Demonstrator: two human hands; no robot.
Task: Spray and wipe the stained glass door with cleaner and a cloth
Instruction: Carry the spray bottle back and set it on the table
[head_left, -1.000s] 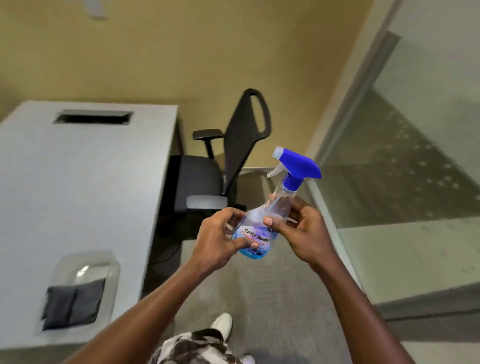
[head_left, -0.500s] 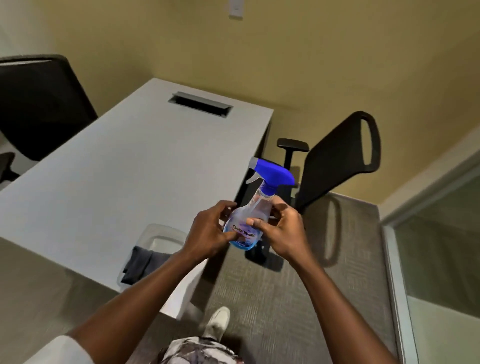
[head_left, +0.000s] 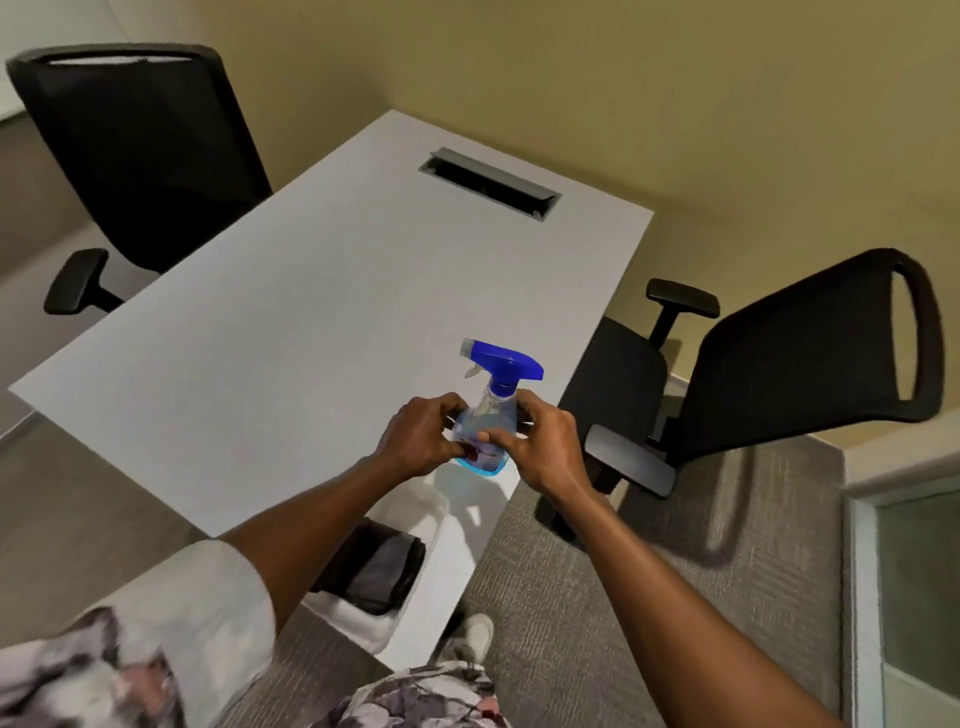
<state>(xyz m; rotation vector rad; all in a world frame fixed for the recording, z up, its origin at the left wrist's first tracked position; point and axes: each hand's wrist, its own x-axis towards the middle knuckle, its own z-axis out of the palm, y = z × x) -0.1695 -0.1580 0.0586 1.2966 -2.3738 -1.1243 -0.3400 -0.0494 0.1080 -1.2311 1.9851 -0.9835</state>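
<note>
Beige walls and grey carpet enclose a small office with a white worktop (head_left: 291, 332) at its centre. I hold the spray bottle (head_left: 488, 421) of blue cleaner upright at the worktop's near right corner, its base at or just above the surface; which, I cannot tell. My left hand (head_left: 421, 441) and right hand (head_left: 545, 447) flank the bottle body, the fingers (head_left: 493, 435) of both curled and pressed against its sides, the blue trigger head untouched above them. A dark folded cloth (head_left: 376, 569) lies in a clear tray (head_left: 363, 618) at the worktop's near edge, partly hidden under my left forearm. The glass door (head_left: 914, 587) shows only as a sliver at the right edge, cut off by the frame.

Judged from this, both tools are at hand but neither is at the glass, so wiping at least seems left to do. Whether the door has been sprayed or is stained, the sliver does not reveal. The bottle label is blurred and mostly covered. Two black chairs (head_left: 810, 338) flank the worktop.
</note>
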